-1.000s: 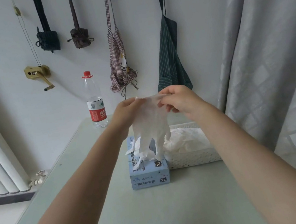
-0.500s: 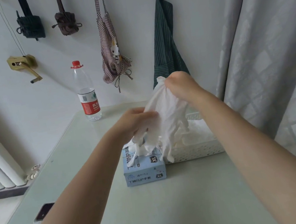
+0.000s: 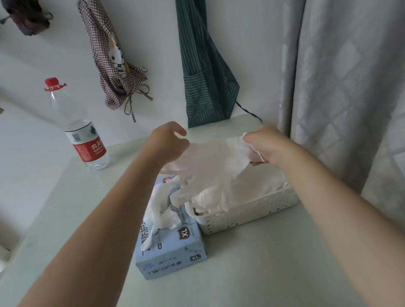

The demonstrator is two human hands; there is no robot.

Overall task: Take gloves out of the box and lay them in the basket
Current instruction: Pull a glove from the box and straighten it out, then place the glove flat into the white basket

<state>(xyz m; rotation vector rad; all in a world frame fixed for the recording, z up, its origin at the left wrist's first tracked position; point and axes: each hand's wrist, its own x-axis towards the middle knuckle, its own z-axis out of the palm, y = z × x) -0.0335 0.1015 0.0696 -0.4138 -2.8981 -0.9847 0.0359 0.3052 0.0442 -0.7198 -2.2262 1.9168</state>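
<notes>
Head view: right hand (image 3: 267,145) pinches the cuff of a white glove (image 3: 213,162) stretched above the basket (image 3: 247,212); left hand (image 3: 168,142), fingers loosely curled, touches its other end. Box (image 3: 169,247) sits below the left hand.

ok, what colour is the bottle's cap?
Red: the bottle has a red cap, clear in the head view.

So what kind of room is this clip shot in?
Probably a home utility or kitchen corner, not a lab. Aprons hang on the wall, a grey curtain covers the right side, and a water bottle stands on a plain table.
</notes>
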